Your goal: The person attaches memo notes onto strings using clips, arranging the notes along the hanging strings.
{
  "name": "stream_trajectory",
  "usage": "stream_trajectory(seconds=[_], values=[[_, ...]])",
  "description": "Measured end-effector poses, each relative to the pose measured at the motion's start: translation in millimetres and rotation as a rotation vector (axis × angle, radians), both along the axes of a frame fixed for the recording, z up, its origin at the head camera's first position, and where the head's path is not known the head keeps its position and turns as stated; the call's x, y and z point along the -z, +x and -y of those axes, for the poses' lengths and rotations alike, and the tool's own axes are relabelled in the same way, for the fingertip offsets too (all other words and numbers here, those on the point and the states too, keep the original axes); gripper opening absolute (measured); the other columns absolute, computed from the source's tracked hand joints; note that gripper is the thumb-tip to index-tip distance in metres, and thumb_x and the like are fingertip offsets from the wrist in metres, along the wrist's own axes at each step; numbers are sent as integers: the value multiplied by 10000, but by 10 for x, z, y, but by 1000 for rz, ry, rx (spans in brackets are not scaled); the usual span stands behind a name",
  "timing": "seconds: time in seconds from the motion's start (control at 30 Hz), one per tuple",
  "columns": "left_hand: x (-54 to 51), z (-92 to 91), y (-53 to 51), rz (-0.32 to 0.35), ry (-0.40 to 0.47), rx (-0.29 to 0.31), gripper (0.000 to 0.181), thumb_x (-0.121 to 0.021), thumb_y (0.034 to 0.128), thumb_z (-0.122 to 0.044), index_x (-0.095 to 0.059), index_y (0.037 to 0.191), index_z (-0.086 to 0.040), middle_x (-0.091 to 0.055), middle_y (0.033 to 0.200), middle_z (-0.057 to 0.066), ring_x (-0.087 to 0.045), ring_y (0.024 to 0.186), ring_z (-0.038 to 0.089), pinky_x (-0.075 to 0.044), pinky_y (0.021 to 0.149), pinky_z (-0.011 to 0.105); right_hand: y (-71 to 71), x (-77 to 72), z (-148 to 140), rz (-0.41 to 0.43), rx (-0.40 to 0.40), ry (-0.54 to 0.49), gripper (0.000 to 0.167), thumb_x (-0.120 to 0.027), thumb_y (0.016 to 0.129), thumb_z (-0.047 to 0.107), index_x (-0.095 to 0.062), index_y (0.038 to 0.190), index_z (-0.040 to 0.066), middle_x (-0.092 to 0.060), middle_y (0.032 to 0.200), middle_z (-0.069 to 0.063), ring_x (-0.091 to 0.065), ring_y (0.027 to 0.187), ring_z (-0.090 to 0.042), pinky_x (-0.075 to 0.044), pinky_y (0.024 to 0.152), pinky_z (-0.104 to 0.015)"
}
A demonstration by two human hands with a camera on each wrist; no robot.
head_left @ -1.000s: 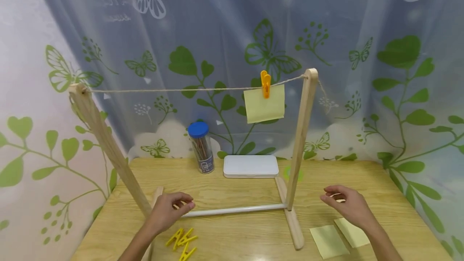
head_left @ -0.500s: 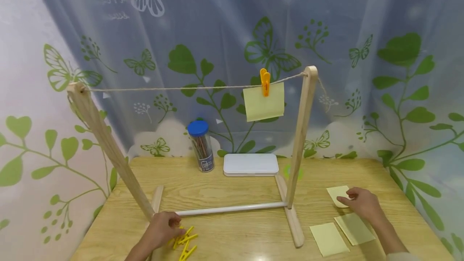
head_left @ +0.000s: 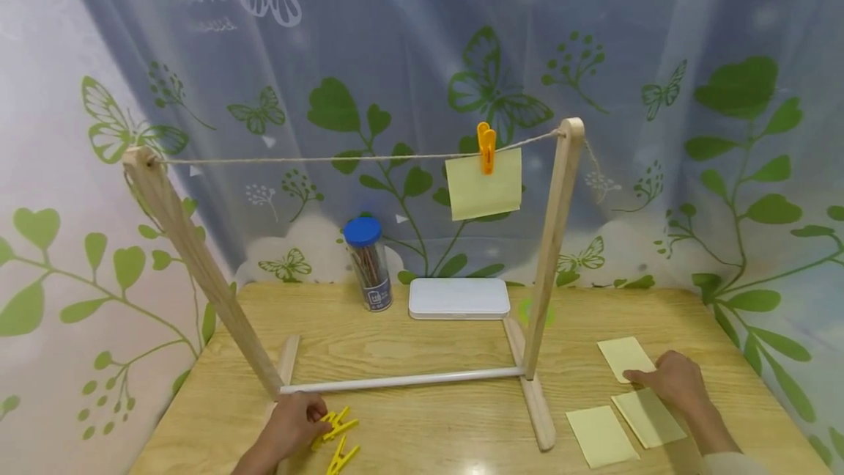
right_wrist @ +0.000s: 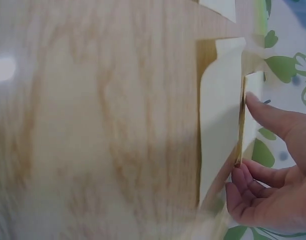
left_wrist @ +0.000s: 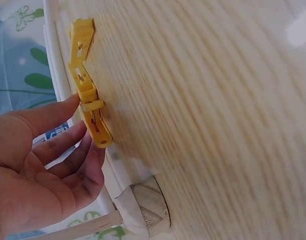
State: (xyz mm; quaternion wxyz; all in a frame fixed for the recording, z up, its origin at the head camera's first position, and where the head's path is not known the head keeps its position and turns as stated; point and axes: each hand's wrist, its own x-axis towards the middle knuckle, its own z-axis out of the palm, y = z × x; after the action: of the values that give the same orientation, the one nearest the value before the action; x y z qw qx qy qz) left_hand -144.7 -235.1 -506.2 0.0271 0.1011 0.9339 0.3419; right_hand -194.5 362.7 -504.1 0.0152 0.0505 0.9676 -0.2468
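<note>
My left hand [head_left: 287,425] is at the left of the table, its thumb and fingers pinching a yellow clothespin [left_wrist: 97,125]; more yellow clothespins [head_left: 341,456] lie beside it. At the right, my right hand [head_left: 679,381] has its thumb and a finger on the near edge of the farthest pale yellow note [head_left: 623,358], gripping it low at the table. Nearer me lie two more pale yellow notes, one left [head_left: 601,436] and one right [head_left: 649,416]. On the string [head_left: 316,160], an orange clothespin [head_left: 487,149] holds a hanging note [head_left: 484,189].
The string runs between two wooden posts, left [head_left: 204,270] and right [head_left: 552,255], joined low down by a white rod [head_left: 402,381]. Behind the rod stand a blue-lidded jar [head_left: 369,266] and a flat white case [head_left: 458,298]. A patterned curtain hangs behind the table.
My left hand has come down toward me to the clothespins. My right hand has moved right and slightly down, and the farthest note, previously out of sight, now shows.
</note>
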Motion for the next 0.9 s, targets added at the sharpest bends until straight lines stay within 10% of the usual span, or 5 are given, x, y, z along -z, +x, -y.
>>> stream_trajectory(seconds=[0.17, 0.33, 0.7, 0.9], values=[[2, 18, -9, 4, -11, -6, 163, -804, 708, -81, -645, 736, -55, -580, 661, -24, -437, 587, -23, -386, 528, 179, -34, -1, -42, 55, 11, -24, 542, -734, 786, 370, -406, 487, 58, -444, 483, -52, -433, 445, -172, -416, 480, -266], [-17, -4, -1, 10, -23, -13, 159, -802, 716, -112, -658, 758, -61, -598, 685, -21, -464, 612, -4, -395, 548, 182, -43, -37, -101, 70, 5, -10, 490, -719, 792, 356, -626, 756, -123, -650, 879, -312, -604, 853, -466, -414, 818, -606], [-50, -230, -19, -34, -102, -39, 277, -850, 663, -196, -687, 827, -44, -640, 787, 22, -548, 715, 122, -451, 619, 228, -18, -82, -154, 85, -24, -12, 292, -588, 873, 206, -498, 640, 52, -532, 658, -28, -536, 705, -247, -379, 791, -572], [-21, -323, -35, -39, -117, -19, 302, -855, 648, -148, -686, 860, -15, -648, 805, 41, -584, 743, 150, -489, 640, 272, -20, -123, -161, 85, -10, -43, 317, -566, 906, 208, -612, 917, -105, -667, 833, -174, -609, 866, -398, -401, 828, -585]])
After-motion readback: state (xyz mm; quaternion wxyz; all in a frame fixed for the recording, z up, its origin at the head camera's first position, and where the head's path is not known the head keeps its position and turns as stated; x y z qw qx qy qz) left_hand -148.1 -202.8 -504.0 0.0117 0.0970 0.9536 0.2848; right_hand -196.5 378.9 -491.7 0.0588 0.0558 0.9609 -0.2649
